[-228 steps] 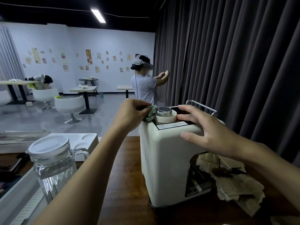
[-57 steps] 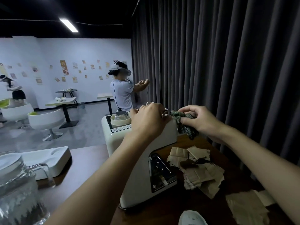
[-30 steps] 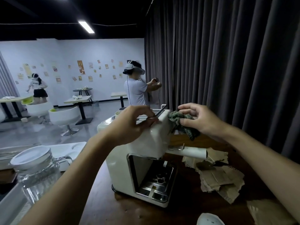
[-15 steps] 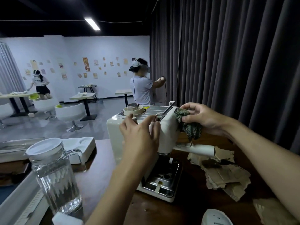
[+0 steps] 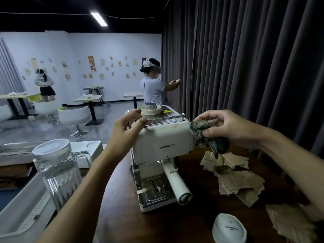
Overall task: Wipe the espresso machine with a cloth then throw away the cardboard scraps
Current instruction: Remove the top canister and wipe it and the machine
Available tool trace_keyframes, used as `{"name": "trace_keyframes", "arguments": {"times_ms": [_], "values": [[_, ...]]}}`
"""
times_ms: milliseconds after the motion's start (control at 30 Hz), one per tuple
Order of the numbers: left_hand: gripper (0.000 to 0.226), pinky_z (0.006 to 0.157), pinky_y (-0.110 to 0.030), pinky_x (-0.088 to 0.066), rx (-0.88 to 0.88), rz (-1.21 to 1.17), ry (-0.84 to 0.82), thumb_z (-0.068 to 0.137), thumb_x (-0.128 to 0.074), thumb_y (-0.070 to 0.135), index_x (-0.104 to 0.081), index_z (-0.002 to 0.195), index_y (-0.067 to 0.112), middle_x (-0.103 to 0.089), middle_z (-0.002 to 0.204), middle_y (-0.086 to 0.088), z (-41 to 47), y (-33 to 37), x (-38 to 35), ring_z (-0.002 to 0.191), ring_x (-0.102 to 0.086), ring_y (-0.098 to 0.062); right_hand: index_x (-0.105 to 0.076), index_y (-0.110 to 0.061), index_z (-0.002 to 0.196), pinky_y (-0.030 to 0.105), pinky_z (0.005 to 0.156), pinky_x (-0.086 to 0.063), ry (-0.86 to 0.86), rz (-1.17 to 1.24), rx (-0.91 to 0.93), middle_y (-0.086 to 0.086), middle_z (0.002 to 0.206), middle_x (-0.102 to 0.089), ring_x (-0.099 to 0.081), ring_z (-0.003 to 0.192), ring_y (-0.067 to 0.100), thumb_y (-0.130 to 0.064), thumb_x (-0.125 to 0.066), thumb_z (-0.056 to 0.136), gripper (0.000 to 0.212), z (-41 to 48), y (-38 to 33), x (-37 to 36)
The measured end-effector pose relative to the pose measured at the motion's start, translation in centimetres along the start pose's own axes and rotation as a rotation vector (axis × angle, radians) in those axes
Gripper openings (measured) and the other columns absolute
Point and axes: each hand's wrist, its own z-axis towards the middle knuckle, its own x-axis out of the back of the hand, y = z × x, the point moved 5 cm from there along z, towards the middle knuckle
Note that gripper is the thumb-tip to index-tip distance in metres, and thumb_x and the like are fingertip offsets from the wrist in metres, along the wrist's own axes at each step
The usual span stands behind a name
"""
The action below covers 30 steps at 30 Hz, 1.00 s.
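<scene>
A cream espresso machine (image 5: 164, 142) stands on the dark wooden table (image 5: 122, 216), its front and white portafilter handle (image 5: 177, 183) facing me. My left hand (image 5: 126, 130) grips the machine's upper left corner. My right hand (image 5: 226, 127) holds a crumpled dark green cloth (image 5: 208, 137) pressed against the machine's upper right edge. Torn cardboard scraps (image 5: 235, 178) lie on the table to the right of the machine, and more scraps (image 5: 291, 223) sit at the lower right.
A ribbed glass jug (image 5: 57, 171) with a white lid stands at the left. A white tray (image 5: 87, 151) lies behind it. A white rounded object (image 5: 228, 228) sits near the front edge. Dark curtains (image 5: 245, 67) hang right. Two people stand in the room beyond.
The machine has been turned so its front now faces me. The cloth passed from my left hand to my right, and my left hand shifted to the top left corner.
</scene>
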Motion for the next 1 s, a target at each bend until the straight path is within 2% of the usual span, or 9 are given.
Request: {"name": "trace_keyframes", "arguments": {"times_ms": [67,167,300,433,533,733,867,933,1000], "values": [[0.020,0.089,-0.026,-0.042,-0.014,0.022,-0.046,0.094,-0.057,0.011,-0.068,0.079,0.004,-0.070,0.105,-0.002,0.2,0.3,0.3,0.105,-0.057,0.000,-0.067,-0.019,0.115,0.031,0.084,-0.058,0.069,-0.063,0.080,0.007,0.110,-0.071,-0.069,0.102,0.020,-0.006,-0.072,0.081,0.036,-0.6,-0.6,-0.7],[0.024,0.099,-0.036,-0.044,0.003,0.128,-0.110,0.093,-0.055,0.021,-0.072,0.091,0.004,-0.067,0.116,-0.011,0.3,0.7,0.2,0.119,-0.057,-0.018,-0.067,-0.023,0.119,0.034,0.097,-0.052,0.327,-0.213,0.231,0.004,0.120,-0.062,-0.062,0.111,0.014,-0.006,-0.073,0.082,0.040,-0.9,-1.6,-1.2],[0.017,0.081,-0.020,-0.041,0.019,0.329,-0.057,0.089,-0.051,0.033,-0.067,0.087,0.027,-0.062,0.106,-0.001,-0.2,1.8,0.6,0.106,-0.054,-0.016,-0.065,-0.018,0.123,0.022,0.097,-0.047,0.512,-0.562,0.390,-0.003,0.116,-0.065,-0.060,0.107,0.007,-0.007,-0.075,0.079,0.046,-1.0,-2.4,-2.9],[0.022,0.084,-0.037,-0.045,-0.009,0.372,-0.068,0.097,-0.055,0.032,-0.067,0.089,0.017,-0.066,0.092,-0.001,-0.7,2.1,1.0,0.101,-0.056,-0.024,-0.068,-0.006,0.115,0.035,0.095,-0.049,0.591,-0.748,0.522,0.007,0.110,-0.069,-0.061,0.106,0.020,0.000,-0.071,0.080,0.035,-1.1,-2.6,-4.9],[0.020,0.087,-0.041,-0.045,-0.005,0.371,-0.076,0.100,-0.056,0.027,-0.069,0.088,0.017,-0.067,0.091,-0.003,-0.8,1.9,1.4,0.098,-0.058,-0.026,-0.069,0.000,0.112,0.036,0.094,-0.047,0.644,-0.814,0.573,0.012,0.107,-0.069,-0.061,0.103,0.027,0.004,-0.071,0.079,0.032,-1.1,-2.6,-5.7],[0.024,0.091,-0.043,-0.048,-0.017,0.402,-0.107,0.100,-0.054,0.033,-0.072,0.092,0.018,-0.069,0.096,-0.003,-0.8,1.9,1.7,0.099,-0.060,-0.023,-0.070,0.003,0.112,0.042,0.095,-0.048,0.668,-0.875,0.620,0.016,0.110,-0.068,-0.061,0.104,0.032,0.007,-0.071,0.078,0.034,-1.7,-2.0,-7.4],[0.023,0.094,-0.043,-0.049,-0.041,0.403,-0.133,0.101,-0.055,0.034,-0.072,0.096,0.020,-0.071,0.098,0.001,-0.6,1.8,1.8,0.100,-0.064,-0.020,-0.070,0.001,0.110,0.045,0.097,-0.048,0.554,-0.927,0.721,0.014,0.112,-0.069,-0.062,0.106,0.033,0.004,-0.071,0.076,0.035,-0.4,-2.9,-10.8],[0.030,0.093,-0.044,-0.050,-0.032,0.364,-0.143,0.100,-0.050,0.042,-0.072,0.097,0.021,-0.072,0.096,-0.001,-0.6,1.4,2.0,0.099,-0.065,-0.019,-0.071,0.000,0.109,0.045,0.095,-0.049,0.505,-0.921,0.747,0.013,0.111,-0.069,-0.062,0.106,0.032,0.000,-0.070,0.074,0.035,0.6,-3.9,-12.5],[0.041,0.090,-0.040,-0.051,0.023,0.275,-0.153,0.097,-0.041,0.054,-0.073,0.098,0.028,-0.073,0.097,0.004,-0.7,1.0,2.3,0.098,-0.065,-0.009,-0.070,0.000,0.109,0.043,0.093,-0.049,0.448,-0.925,0.782,0.012,0.111,-0.069,-0.061,0.103,0.033,-0.001,-0.070,0.074,0.035,1.3,-4.6,-13.9]]}}
